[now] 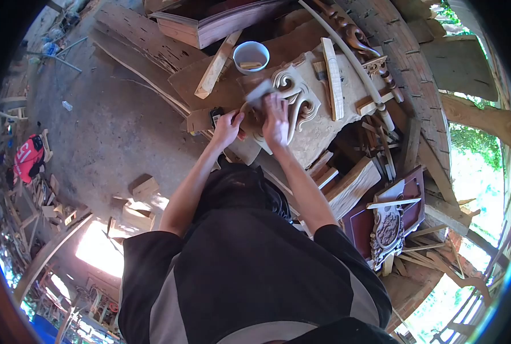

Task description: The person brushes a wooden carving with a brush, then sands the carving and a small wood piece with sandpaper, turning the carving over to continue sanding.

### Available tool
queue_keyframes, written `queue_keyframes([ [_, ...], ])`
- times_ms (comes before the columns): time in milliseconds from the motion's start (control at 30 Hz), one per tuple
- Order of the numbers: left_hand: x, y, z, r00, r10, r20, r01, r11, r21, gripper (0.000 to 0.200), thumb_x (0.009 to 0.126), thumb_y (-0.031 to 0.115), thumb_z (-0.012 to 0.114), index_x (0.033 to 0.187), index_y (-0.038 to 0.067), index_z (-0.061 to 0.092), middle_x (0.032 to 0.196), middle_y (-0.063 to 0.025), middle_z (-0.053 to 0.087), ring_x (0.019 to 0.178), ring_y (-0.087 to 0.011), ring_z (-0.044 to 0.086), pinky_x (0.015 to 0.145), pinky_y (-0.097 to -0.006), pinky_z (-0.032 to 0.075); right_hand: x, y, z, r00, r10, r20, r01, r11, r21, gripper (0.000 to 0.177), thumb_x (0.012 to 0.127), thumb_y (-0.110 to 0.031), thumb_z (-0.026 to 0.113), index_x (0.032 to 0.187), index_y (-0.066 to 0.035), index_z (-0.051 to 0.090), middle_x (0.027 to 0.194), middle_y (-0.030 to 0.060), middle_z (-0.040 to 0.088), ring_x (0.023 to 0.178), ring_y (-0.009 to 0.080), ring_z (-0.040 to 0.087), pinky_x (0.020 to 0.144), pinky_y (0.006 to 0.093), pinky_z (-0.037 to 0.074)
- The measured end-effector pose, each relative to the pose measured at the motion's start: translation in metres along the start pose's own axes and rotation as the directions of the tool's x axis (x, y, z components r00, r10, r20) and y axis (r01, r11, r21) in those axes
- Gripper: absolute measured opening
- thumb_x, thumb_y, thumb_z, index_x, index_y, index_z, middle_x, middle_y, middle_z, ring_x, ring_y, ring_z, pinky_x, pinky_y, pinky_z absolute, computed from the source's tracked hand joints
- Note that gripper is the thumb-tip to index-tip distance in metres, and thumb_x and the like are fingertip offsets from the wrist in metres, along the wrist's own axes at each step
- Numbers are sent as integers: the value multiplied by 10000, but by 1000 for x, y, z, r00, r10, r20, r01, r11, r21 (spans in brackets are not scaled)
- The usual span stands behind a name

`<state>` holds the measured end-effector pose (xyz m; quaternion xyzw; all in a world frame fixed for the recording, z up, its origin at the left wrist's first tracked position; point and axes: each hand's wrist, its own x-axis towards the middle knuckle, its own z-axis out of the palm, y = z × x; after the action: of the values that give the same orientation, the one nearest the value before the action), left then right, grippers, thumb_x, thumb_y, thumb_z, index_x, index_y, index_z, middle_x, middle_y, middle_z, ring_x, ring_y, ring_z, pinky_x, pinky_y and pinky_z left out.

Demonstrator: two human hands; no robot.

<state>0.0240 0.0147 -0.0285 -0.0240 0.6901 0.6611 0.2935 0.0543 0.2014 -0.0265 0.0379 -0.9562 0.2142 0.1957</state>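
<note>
A carved wooden piece with scrolls (305,107) lies on the workbench in front of me. My right hand (275,120) is over its left part, fingers together on a flat grey sheet (259,92) that is blurred by motion. My left hand (228,129) is closed at the carving's left end, its fingers curled; what they grip is partly hidden. Something small and reddish shows under that hand. Just left of it is a small black object (215,116). A brush (321,73) lies to the right of the carving.
A white bucket (251,57) with a wooden block inside stands behind the carving. Wooden strips (333,79) and a long curved rod (347,51) lie on the right. Scrap timber (354,186) and an ornate carved panel (387,223) are at lower right. Concrete floor (112,126) extends left.
</note>
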Motion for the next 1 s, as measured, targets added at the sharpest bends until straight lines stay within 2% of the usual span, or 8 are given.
queue_keyframes([
  [167, 0, -1, -2, 996, -14, 88, 24, 993, -113, 372, 959, 114, 637, 1256, -94, 553, 922, -148, 684, 601, -182, 695, 519, -299, 595, 10, 17, -4, 980, 183, -80, -188, 981, -50, 495, 800, 97, 524, 1287, 32, 584, 1374, 199, 562, 1320, 346, 502, 1162, 526, 294],
  [300, -1, 2, -3, 998, -28, 64, 31, 998, -48, 377, 917, 60, 673, 1240, -96, 556, 937, -132, 690, 634, -169, 697, 572, -291, 607, 15, -4, -10, 976, -200, 84, 193, 978, 84, 437, 832, 79, 530, 1260, 21, 600, 1312, 181, 611, 1316, 337, 505, 1154, 490, 302],
  [433, 0, -8, 2, 1000, -15, 22, 18, 991, -135, 367, 909, 65, 684, 1216, -95, 562, 929, -129, 691, 627, -168, 691, 602, -288, 610, 26, 21, -6, 956, 259, -138, -259, 966, 19, 440, 808, 80, 533, 1238, 27, 608, 1340, 180, 592, 1309, 332, 513, 1172, 482, 304],
  [567, 0, -10, 3, 1000, -10, 19, 12, 991, -130, 389, 915, 45, 670, 1257, -90, 544, 951, -136, 690, 643, -179, 693, 623, -305, 616, 16, -13, -8, 928, -363, 88, 338, 915, 221, 479, 781, 69, 546, 1252, -4, 604, 1354, 145, 583, 1329, 312, 495, 1136, 484, 350],
  [633, 0, -16, -2, 997, -33, 76, 47, 979, -198, 424, 917, 17, 654, 1304, -86, 515, 994, -135, 689, 741, -194, 704, 697, -321, 621, 24, 11, -20, 944, -294, 150, 265, 945, 191, 448, 796, 83, 534, 1227, -8, 613, 1354, 117, 590, 1300, 293, 529, 1136, 480, 345],
  [767, -5, -24, 2, 997, 69, 40, -53, 947, -316, 430, 939, 15, 621, 1340, -75, 496, 993, -122, 684, 839, -202, 699, 774, -342, 617, 24, 17, 0, 967, 205, -149, -203, 979, 27, 459, 816, 101, 533, 1259, 4, 597, 1398, 155, 553, 1331, 340, 490, 1157, 492, 328],
  [867, -6, -25, 5, 995, -39, 96, 73, 923, -377, 399, 959, 42, 599, 1331, -64, 500, 1011, -124, 682, 875, -207, 692, 818, -354, 605, 5, -15, 2, 984, -173, 41, 166, 976, 140, 533, 802, 85, 579, 1322, -33, 577, 1435, 151, 526, 1382, 310, 445, 1172, 480, 324],
  [1000, -8, -42, 7, 988, -1, 153, 74, 878, -472, 364, 982, 76, 579, 1325, -22, 505, 1076, -111, 670, 879, -212, 688, 817, -374, 591, -1, -3, -23, 953, -241, 185, 221, 967, 125, 624, 780, 29, 624, 1382, -114, 545, 1457, 132, 510, 1395, 267, 440, 1173, 504, 316],
])
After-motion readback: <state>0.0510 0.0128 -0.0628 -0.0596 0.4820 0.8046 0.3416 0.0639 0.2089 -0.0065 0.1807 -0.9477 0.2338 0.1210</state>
